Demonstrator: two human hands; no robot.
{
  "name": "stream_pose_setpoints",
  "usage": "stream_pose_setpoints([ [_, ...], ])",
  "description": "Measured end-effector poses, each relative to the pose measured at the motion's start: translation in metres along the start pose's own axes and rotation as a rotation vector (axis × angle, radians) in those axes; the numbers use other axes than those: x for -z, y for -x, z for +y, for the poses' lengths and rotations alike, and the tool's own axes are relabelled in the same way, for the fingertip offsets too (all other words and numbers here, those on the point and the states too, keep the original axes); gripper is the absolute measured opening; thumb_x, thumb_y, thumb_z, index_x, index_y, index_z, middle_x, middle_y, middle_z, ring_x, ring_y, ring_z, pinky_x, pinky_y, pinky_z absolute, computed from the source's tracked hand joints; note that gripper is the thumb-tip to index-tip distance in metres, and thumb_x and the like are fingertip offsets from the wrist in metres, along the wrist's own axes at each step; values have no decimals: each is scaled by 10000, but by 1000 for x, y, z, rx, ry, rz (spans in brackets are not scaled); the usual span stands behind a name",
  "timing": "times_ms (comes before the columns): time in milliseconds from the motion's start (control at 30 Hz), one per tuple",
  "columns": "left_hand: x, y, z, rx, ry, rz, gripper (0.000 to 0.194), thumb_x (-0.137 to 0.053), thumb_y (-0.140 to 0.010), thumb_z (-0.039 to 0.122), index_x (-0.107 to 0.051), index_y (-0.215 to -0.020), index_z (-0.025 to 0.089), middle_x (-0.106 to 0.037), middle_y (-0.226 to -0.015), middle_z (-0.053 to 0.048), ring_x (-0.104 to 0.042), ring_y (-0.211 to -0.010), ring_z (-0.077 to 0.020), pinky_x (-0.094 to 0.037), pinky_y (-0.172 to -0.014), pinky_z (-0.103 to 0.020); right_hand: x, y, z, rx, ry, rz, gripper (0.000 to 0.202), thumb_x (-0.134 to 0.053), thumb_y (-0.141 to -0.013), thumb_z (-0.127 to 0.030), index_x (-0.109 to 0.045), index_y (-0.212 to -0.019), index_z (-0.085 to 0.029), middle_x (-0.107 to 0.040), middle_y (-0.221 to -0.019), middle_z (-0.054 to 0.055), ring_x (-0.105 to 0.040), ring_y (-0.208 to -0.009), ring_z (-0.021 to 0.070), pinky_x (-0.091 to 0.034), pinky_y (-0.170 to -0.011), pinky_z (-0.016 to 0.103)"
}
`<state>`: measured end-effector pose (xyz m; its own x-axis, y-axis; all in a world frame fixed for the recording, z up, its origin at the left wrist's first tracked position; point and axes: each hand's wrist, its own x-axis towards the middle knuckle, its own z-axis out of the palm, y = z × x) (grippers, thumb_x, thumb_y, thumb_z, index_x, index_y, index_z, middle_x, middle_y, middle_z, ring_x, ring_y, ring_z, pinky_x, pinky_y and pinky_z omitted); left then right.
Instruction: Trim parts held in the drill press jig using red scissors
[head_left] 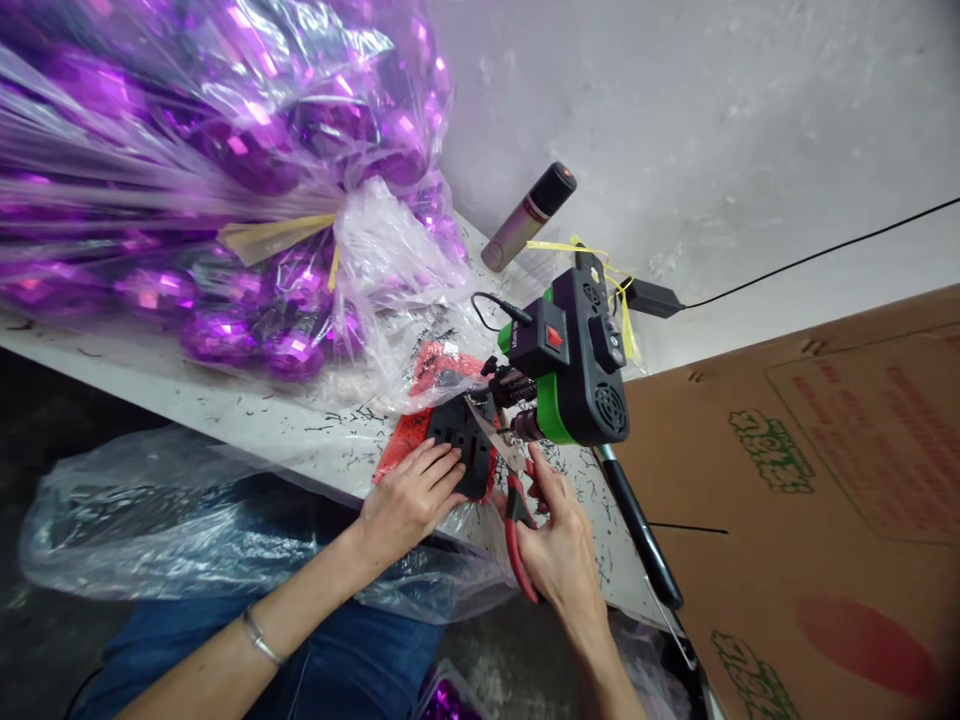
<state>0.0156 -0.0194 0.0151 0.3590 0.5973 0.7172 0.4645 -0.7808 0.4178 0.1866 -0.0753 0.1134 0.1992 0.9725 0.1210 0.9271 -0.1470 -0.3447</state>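
Observation:
My left hand (411,497) lies with its fingers flat on a black slotted base plate (471,450). This plate belongs to a small green and black bench drill (592,370) with a red switch. In my right hand (561,540) is a pair of scissors (512,510) with red and black handles. Their metal blades point up and left, over the plate and beside the drill's chuck. My right index finger reaches toward the chuck. Under the plate lies a red cloth (401,440). Whether anything sits between the blades is too small to tell.
A large clear bag of shiny purple balls (225,200) fills the upper left. Behind the drill stands a spray can (529,217). A cardboard box (810,480) is at the right, beside a black-handled tool (643,530). Dark scraps litter the white table (315,420).

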Motion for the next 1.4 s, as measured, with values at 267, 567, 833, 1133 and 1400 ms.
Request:
stream_pose_setpoints([
  [267, -3, 3, -1, 7, 5, -14, 240, -595, -915, 274, -677, -1068, 109, -719, -1112, -103, -649, -1093, -226, -529, -1008, -417, 3, 8, -2, 47, 69, 25, 687, -546, -784, -266, -431, -1457, -191, -624, -895, 42, -555, -748, 182, -512, -715, 316],
  [567, -4, 3, 2, 45, 28, -6, 230, -589, -918, 266, -679, -1050, 100, -723, -1098, -95, -655, -1075, -218, -524, -1011, -396, 18, -2, 2, -39, -13, -96, 625, -592, -727, -251, -560, -1342, -150, -684, -1000, 92, -644, -843, 216, -552, -733, 313],
  [833, -2, 4, 1, 47, 31, -30, 239, -585, -925, 262, -667, -1096, 117, -713, -1141, -80, -645, -1106, -209, -512, -1028, -390, 28, -1, 1, 53, 114, -97, 548, -541, -719, -223, -603, -1261, -174, -689, -1103, 102, -667, -970, 243, -561, -795, 329],
  [1133, -4, 3, 6, 77, 57, -15, 228, -615, -903, 230, -669, -1078, 94, -716, -1130, -97, -652, -1097, -217, -514, -1034, -395, 14, 3, 4, 27, 141, -58, 589, -541, -710, -198, -537, -1299, -202, -686, -1071, 95, -668, -824, 227, -567, -681, 326],
  [1400, -5, 5, 5, 81, 59, -15, 239, -610, -906, 235, -667, -1115, 133, -717, -1131, -89, -650, -1102, -215, -519, -1030, -412, 17, 3, 15, 12, 97, -117, 726, -508, -661, -175, -510, -1385, -220, -679, -1140, 86, -672, -969, 243, -563, -809, 355],
])
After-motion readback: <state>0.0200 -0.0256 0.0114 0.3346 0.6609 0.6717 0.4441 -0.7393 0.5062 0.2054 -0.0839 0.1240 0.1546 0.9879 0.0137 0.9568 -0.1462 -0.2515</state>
